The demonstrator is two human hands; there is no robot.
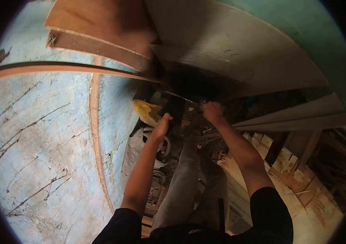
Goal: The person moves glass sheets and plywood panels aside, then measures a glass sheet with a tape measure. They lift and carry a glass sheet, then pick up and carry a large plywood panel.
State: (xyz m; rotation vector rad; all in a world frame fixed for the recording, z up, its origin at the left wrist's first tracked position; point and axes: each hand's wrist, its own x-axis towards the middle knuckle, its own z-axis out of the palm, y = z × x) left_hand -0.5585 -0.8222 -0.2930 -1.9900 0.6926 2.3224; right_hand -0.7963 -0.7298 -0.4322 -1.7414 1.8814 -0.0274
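My right hand (pixel 213 110) is closed in a fist below the dark underside of a large grey-brown board (pixel 254 49). A thin dark strip with a row of pale marks (pixel 179 96) slants from near that fist to the upper left; I cannot tell what it is. My left hand (pixel 163 125) is lower and to the left, its thumb pointing up and its other fingers hidden in shadow. Just beyond the left hand lies a torn yellow sack or wrapper (pixel 146 112).
A cracked pale blue wall (pixel 43 134) rises on the left, with a narrow wooden strip (pixel 94 105) along it. Brown boards (pixel 100 24) lean overhead. On the right are long planks (pixel 295 114) and splintered plywood (pixel 295 166). Rubble and scraps (pixel 161 179) surround my legs (pixel 181 191).
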